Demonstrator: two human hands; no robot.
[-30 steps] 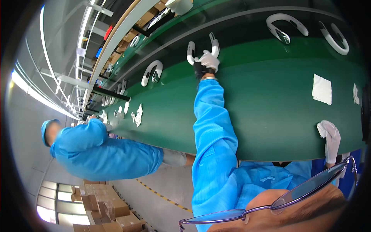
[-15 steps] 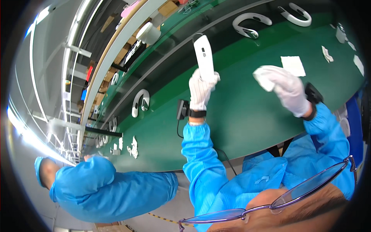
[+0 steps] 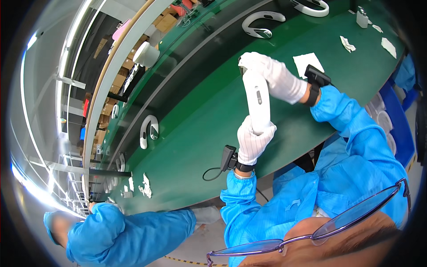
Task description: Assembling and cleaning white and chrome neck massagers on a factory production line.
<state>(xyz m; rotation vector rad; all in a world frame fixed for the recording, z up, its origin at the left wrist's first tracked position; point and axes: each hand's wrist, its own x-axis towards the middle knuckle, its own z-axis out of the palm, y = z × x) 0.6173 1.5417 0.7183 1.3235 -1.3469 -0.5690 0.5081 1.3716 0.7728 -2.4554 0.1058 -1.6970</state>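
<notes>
Holding a white band [image 3: 258, 100] up over the green table [image 3: 200, 115], the left hand [image 3: 253, 142] grips its bottom and the right hand [image 3: 271, 75] grips its top. More bands [image 3: 262, 24] and white cloths [image 3: 308, 63] lie around. Beside sits a person in blue [image 3: 124, 227].

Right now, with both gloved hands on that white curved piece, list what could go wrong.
1. The white curved piece is held up above the green belt; the left hand grips only its lower end and the right hand its top, so a slip on the smooth gloves could drop it.
2. The cable looping from the left wrist device hangs near the belt edge and might snag.
</notes>
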